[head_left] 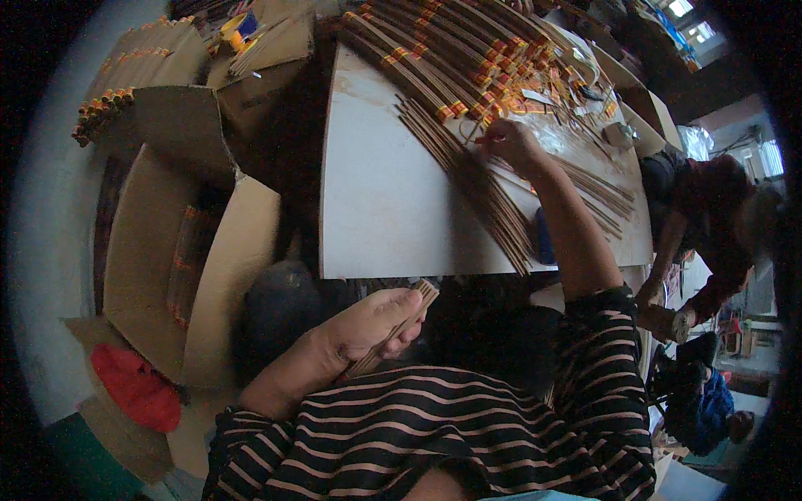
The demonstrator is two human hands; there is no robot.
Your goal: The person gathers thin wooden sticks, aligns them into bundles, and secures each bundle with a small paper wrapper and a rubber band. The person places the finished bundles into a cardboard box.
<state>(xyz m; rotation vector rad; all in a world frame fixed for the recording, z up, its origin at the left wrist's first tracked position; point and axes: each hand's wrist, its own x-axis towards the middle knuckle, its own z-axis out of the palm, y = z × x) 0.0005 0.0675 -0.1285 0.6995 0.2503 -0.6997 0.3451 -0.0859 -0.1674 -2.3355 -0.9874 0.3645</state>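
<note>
Head view. Left hand (376, 324): curled round a stick bundle (424, 295), short of the table (372, 200), seemingly to hold it together. Right hand (511, 145): fingers bent above the table, hold unclear. Loose sticks (474, 190): slanted alongside, likely for reach.

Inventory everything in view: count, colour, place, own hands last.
Table: one, white, centre.
Open box: one, brown cardboard, left.
Banded stick bundles: many, brown with red-yellow bands, far table, upper left, inside box.
Loose sticks: many, brown, mid-table.
Cloth-like item: one, red, lower left.
Unclear item: one, yellow and blue, top left.
Small object: one, dark blue, table's near edge.
Other person: at least one, dark clothing, right.
Striped top: one, black with pale stripes, bottom.
Left hand: one, bare, lower centre, closed around held sticks.
Right hand: one, bare, over table; grip unclear.
</note>
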